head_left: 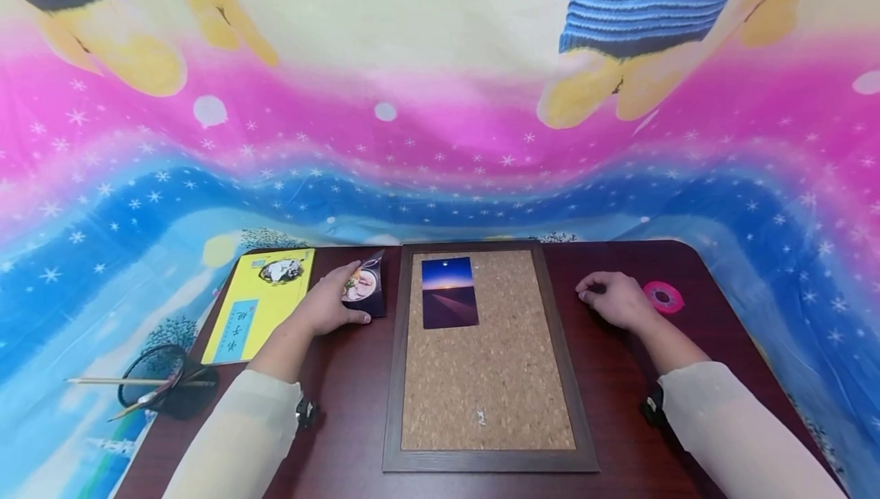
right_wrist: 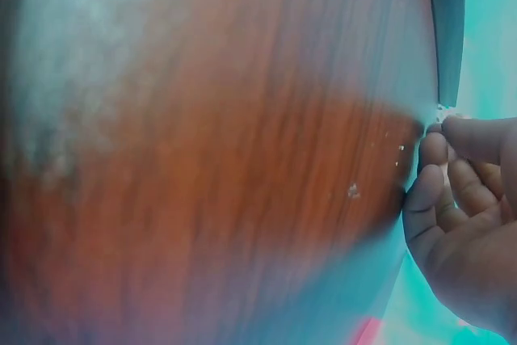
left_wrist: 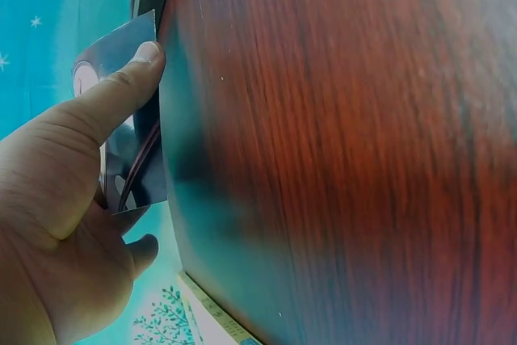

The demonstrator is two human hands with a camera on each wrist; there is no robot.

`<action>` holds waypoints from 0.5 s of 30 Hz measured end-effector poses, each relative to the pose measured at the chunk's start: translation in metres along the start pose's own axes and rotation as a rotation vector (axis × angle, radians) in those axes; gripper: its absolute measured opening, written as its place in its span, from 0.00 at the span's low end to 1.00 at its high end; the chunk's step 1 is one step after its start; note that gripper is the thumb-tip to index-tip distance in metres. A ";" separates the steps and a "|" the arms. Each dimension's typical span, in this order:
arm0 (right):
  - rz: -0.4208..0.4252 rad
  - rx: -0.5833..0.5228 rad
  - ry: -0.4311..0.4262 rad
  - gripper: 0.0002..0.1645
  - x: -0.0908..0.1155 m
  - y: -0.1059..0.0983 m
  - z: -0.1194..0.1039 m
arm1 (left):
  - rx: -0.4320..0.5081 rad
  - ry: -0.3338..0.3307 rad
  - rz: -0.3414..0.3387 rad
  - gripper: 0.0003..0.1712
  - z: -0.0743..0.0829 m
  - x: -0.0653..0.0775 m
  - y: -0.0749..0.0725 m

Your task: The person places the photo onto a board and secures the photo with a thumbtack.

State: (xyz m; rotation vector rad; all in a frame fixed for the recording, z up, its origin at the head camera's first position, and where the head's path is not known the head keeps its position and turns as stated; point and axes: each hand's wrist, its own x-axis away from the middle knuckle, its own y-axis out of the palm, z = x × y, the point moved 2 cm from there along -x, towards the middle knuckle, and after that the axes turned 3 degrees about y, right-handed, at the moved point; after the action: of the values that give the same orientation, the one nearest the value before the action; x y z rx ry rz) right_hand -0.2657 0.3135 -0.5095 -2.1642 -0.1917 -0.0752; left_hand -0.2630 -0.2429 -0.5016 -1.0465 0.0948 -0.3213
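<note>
My left hand (head_left: 323,304) pinches a dark photo card (left_wrist: 141,163) printed with a bowl of food, beside the cork board's upper left. In the left wrist view the thumb lies across the card, which bends slightly; some fingers are hidden behind it. A corkboard (head_left: 488,377) with a brown wooden frame lies on the table between the hands. Fixed at its upper left by a small pale pin is a sunset photo (head_left: 449,296). My right hand (head_left: 615,299) is at the table right of the board, fingers curled and thumb near the index tip; no object shows between them.
A pink round disc (head_left: 663,297) lies just right of the right hand. At left are a yellow book (head_left: 275,308) and a black mesh cup (head_left: 195,392), tipped over with pencils sticking out. A patterned curtain (head_left: 440,155) hangs behind the dark table (head_left: 344,422).
</note>
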 end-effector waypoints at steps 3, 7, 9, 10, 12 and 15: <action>-0.018 -0.012 -0.010 0.08 0.001 0.002 -0.002 | 0.002 0.014 0.002 0.67 0.004 0.002 -0.001; -0.019 -0.014 -0.024 0.07 0.002 0.004 -0.003 | -0.004 0.023 0.004 0.67 0.010 0.003 -0.001; -0.019 -0.018 -0.029 0.07 0.003 0.005 -0.004 | -0.012 0.029 0.005 0.67 0.013 0.003 -0.001; -0.017 -0.022 -0.032 0.07 0.004 0.005 -0.005 | -0.014 0.032 0.006 0.67 0.015 0.003 -0.001; -0.014 -0.032 -0.037 0.07 0.005 0.006 -0.007 | -0.024 0.037 0.006 0.66 0.018 0.003 -0.001; -0.006 -0.046 -0.046 0.08 0.007 0.008 -0.010 | -0.035 0.040 0.000 0.67 0.021 0.004 0.000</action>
State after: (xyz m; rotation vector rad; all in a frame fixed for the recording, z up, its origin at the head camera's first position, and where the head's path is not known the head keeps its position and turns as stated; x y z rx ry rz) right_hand -0.2576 0.3015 -0.5089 -2.2125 -0.2247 -0.0336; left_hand -0.2540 -0.2267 -0.4906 -1.0747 0.1367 -0.3412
